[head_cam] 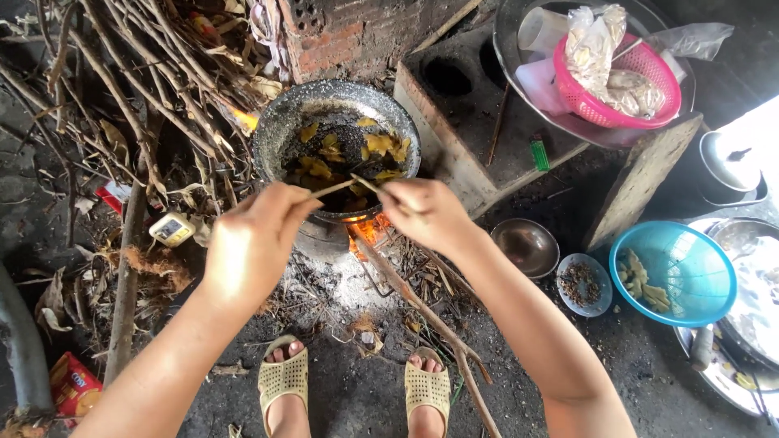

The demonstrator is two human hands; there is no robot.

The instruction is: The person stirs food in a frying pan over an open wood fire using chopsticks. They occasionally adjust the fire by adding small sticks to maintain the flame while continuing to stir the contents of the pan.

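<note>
Blackened metal wok [280, 130] sits over a wood fire at 12 o'clock, holding yellow fried pieces [378, 144] in dark oil. Left hand [253, 242] pinches one thin stick [331, 190]; right hand [425, 212] pinches another stick [367, 185], tips crossing at the wok's near rim. Blue colander [698, 276] at 3 o'clock; pink basket [586, 101] at 1 o'clock.

The scene is seen from one head-worn camera, aimed steeply down and forward. The pan [337, 142] over the fire is viewed from close above, with both feet at the lower edge.
</note>
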